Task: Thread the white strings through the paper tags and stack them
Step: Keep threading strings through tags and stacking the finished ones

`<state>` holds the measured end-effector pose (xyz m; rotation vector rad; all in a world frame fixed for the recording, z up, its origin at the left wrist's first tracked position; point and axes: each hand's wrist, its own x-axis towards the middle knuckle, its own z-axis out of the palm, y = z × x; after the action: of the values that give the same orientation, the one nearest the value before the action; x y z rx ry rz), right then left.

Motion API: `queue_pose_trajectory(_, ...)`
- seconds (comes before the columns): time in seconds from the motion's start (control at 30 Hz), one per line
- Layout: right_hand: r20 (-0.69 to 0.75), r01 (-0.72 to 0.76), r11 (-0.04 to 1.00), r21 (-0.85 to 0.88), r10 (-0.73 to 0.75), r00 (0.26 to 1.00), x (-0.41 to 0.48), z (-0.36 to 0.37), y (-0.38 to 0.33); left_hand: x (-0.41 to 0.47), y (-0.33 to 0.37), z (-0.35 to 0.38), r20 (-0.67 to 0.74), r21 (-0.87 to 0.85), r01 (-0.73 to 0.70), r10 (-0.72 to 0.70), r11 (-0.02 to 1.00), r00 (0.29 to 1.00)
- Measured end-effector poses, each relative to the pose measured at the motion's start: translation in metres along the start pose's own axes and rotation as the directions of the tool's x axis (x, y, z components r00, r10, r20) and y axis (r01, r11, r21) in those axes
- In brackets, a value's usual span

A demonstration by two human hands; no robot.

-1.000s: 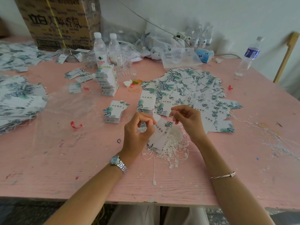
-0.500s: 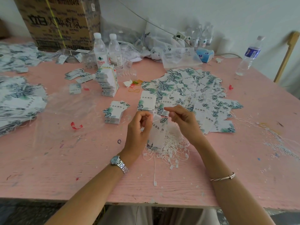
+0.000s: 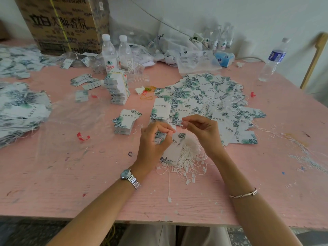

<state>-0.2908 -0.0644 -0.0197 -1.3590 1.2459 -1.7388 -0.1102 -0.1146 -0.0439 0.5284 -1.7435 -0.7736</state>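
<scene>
My left hand (image 3: pixel 154 139) pinches the top corner of a white paper tag (image 3: pixel 174 148) with a green leaf print, held above a heap of white strings (image 3: pixel 188 162). My right hand (image 3: pixel 200 128) pinches the thin end of a white string just right of the tag's top. A wide spread of tags with strings (image 3: pixel 213 102) lies behind my hands. Two small stacks of tags, the left stack (image 3: pixel 125 122) and the middle stack (image 3: pixel 160 110), sit on the pink table (image 3: pixel 71 174).
A taller tag pile (image 3: pixel 118 89), two water bottles (image 3: pixel 116 54) and a cardboard box (image 3: pixel 65 23) stand at the back left. More tags cover the far left (image 3: pixel 19 107). Plastic bags (image 3: pixel 186 48) and another bottle (image 3: pixel 273 59) sit at the back right.
Both hands have lifted slightly away from me, and my right hand has drawn a little to the right, pulling the string end away from the tag.
</scene>
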Motion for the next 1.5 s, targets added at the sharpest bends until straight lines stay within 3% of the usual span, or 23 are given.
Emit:
queue_pose_trajectory(0.33,0.043,-0.046,0.998,0.038,0.044,0.998,0.0,0.003,0.0,0.0,-0.003,0.001,0.029,-0.019,0.138,-0.138,0.99,0.99)
queue_pose_trajectory(0.63,0.134,-0.035,0.999,-0.015,0.036,0.99,-0.003,0.006,-0.001,0.0,-0.006,0.002,0.013,-0.031,0.137,-0.136,0.99,0.991)
queue_pose_trajectory(1.5,0.141,0.141,0.934,-0.329,-0.099,0.985,-0.007,0.014,0.001,-0.001,-0.008,0.002,0.004,0.056,0.068,-0.068,0.996,0.998)
